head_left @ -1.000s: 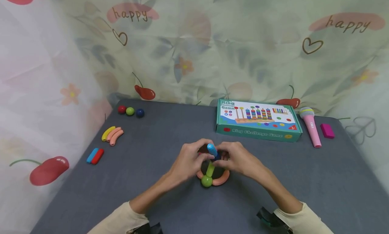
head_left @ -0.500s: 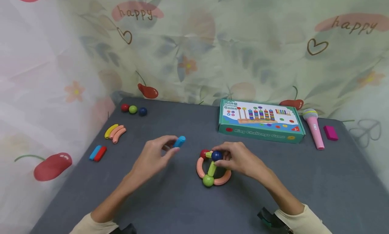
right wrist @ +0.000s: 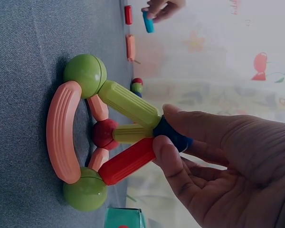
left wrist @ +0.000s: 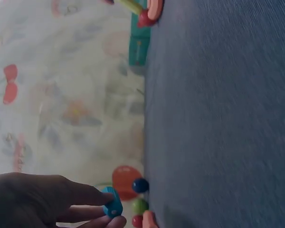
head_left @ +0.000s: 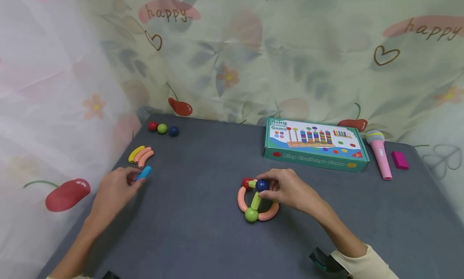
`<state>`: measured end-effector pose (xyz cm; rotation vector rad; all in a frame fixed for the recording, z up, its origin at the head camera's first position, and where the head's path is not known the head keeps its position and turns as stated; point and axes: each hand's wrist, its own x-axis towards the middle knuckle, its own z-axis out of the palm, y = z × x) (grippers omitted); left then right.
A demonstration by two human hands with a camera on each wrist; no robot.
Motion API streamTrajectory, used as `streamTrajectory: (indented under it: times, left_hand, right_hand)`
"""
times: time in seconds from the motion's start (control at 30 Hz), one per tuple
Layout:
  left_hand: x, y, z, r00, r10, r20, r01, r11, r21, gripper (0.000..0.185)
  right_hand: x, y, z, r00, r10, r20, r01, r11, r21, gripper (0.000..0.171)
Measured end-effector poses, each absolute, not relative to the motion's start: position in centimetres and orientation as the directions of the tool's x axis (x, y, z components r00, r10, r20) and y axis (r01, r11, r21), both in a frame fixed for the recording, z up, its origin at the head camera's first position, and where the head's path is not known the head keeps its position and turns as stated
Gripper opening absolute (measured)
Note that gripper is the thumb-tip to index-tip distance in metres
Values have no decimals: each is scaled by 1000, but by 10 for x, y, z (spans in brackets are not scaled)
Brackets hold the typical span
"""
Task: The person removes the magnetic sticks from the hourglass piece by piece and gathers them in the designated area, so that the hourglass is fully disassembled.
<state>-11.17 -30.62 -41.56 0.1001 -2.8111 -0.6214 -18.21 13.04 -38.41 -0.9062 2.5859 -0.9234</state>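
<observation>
My left hand (head_left: 115,192) pinches a blue stick (head_left: 144,173) between thumb and fingers above the table's left side, close to the curved rods. In the middle stands a pyramid of toy rods and balls. Its ring of orange curved rods (right wrist: 62,133) joins two green balls (right wrist: 85,192) and a red ball (right wrist: 105,134). Two yellow-green sticks (right wrist: 129,102) and a red stick (right wrist: 128,161) slope up to a dark blue ball (head_left: 262,185) at the top. My right hand (head_left: 290,190) grips that ball with thumb and fingertips, hiding part of the pyramid in the head view.
Red, green and blue balls (head_left: 174,131) lie at the back left. In front of them are a yellow curved rod (head_left: 136,154) and two orange ones (head_left: 146,157). A green game box (head_left: 317,162), a pink microphone (head_left: 380,156) and a magenta block (head_left: 400,160) occupy the back right.
My left hand has lifted the blue stick off the pyramid's top and carried it far to the left. My right hand stays on the dark blue ball.
</observation>
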Motion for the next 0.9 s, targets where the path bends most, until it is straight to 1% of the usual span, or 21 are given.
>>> streamTrajectory:
  times: [0.1, 0.17, 0.33, 0.53, 0.73, 0.9]
  left_hand:
    - [-111, -320, -422, -953, -144, 267, -24, 913, 408, 33]
    - [-111, -326, -428, -948, -154, 280, -39, 925, 377, 30]
    - [-110, -335, -442, -943, -177, 282, -79, 942, 327, 29]
    - [-114, -335, -448, -938, -180, 297, -96, 956, 276, 34]
    - [-114, -337, -448, -939, -142, 314, -67, 969, 237, 35]
    - [-116, -338, -444, -951, -142, 274, -81, 971, 224, 44]
  right_hand:
    - [-182, 131, -384, -776, -630, -20, -476, 606, -638, 41]
    - [-182, 131, -384, -775, -631, -20, -476, 605, -638, 42]
    - [-183, 131, -383, -774, -633, -23, -477, 606, -636, 41]
    - [-183, 131, -383, -784, -620, -24, -470, 619, -629, 41]
    - [-183, 131, -383, -783, -622, -24, -470, 616, -632, 42]
    - [-184, 130, -385, -775, -632, -27, -473, 607, -639, 42]
